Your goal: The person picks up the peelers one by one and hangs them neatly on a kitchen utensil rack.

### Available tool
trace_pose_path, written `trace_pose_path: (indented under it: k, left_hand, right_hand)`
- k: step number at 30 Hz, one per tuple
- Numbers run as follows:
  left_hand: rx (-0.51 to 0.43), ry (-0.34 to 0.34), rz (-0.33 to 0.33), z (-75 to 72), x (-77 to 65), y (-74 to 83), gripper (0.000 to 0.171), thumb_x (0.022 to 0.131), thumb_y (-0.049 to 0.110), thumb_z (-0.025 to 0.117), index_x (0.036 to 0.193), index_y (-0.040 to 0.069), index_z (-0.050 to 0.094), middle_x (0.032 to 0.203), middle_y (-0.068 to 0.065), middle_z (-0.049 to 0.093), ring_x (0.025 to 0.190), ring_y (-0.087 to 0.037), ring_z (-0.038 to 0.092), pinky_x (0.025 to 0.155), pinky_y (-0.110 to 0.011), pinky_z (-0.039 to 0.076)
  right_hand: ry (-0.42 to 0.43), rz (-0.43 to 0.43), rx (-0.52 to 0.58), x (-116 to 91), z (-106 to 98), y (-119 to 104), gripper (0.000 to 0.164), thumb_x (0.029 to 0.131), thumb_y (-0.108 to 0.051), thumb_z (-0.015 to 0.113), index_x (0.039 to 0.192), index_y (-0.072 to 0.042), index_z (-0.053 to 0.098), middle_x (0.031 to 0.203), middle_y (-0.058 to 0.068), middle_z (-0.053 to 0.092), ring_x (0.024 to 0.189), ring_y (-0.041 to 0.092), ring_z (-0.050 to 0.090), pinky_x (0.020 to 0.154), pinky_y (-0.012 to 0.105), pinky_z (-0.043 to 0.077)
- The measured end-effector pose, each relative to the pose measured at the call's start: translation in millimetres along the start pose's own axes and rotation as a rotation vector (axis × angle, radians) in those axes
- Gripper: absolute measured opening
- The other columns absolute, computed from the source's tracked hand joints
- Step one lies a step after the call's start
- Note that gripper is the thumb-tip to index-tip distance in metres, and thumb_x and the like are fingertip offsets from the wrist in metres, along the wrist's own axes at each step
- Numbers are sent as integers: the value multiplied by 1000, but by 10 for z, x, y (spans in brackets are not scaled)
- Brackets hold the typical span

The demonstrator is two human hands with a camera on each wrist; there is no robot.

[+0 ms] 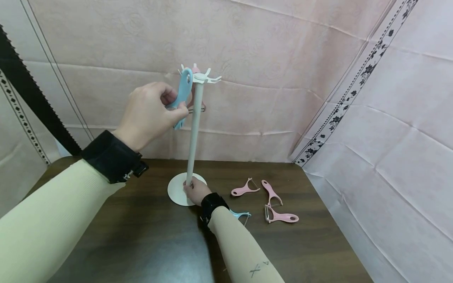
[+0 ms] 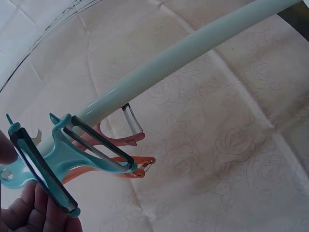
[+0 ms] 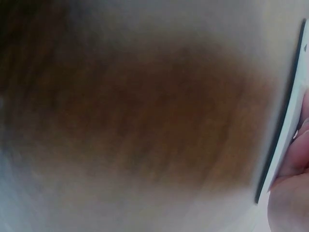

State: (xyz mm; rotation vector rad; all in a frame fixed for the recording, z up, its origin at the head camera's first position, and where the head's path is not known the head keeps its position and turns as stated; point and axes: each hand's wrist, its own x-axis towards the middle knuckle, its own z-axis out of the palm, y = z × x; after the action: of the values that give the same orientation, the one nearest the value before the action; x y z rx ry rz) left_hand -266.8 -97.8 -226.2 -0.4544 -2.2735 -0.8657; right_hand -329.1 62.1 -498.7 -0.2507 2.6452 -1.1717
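A pale pinkish cloth (image 1: 269, 43) is hanging behind the brown worktop (image 1: 134, 236), and one white stand (image 1: 196, 129) is rising from that worktop on a round base (image 1: 175, 190), its top spreading into several hooks (image 1: 212, 80). The head view is taking in the whole stand, while the right wrist view is giving mostly brown and grey blur, only the base's edge and some fingers (image 3: 292, 157) showing at one side. Two arms in pale sleeves (image 1: 67, 220) are reaching in, a black band (image 1: 109, 155) on each wrist; the left hand (image 1: 150, 112) is working high beside the hooks, and the right hand (image 1: 197, 190) is resting low, at the pole's foot. I'm counting three pink peelers (image 1: 284, 217) lying right of the stand, plus one blue one (image 1: 240, 214) partly hiding behind the right forearm. By the pole, the left wrist view is revealing what the head view is mostly hiding: two blue peelers (image 2: 72, 157) crowding together and two reddish-pink peelers (image 2: 104, 137) behind them. The left fingers are pinching one blue peeler (image 1: 185, 84) against the thumb, its handle pointing up; whether they're also gripping the second, I'm not able to tell. The right fingers are curling round the pole's foot, grasping the stand.
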Motion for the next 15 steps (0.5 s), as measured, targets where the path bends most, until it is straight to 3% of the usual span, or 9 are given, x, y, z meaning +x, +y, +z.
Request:
trace_pose_path:
  k: [5,15]
  left_hand:
    - [27,-48,-19,29,-2,-23,32,88,33,63,96,2,66,89,-10,62,78,-22,57,66,-36,49]
    - [1,-58,31,84,-73,-76,30,88,29,65,97,2,69,89,-9,64,80,-21,61,70,-37,49]
  right_hand:
    - [2,2,4,-2,-1,-8,9,99,-22,56,104,-15,61,82,-2,60,77,13,58,80,36,48]
    - [-5,10,4,-4,-15,-16,11,100,-23,55,105,-16,61,83,-3,61,79,12,58,80,35,49]
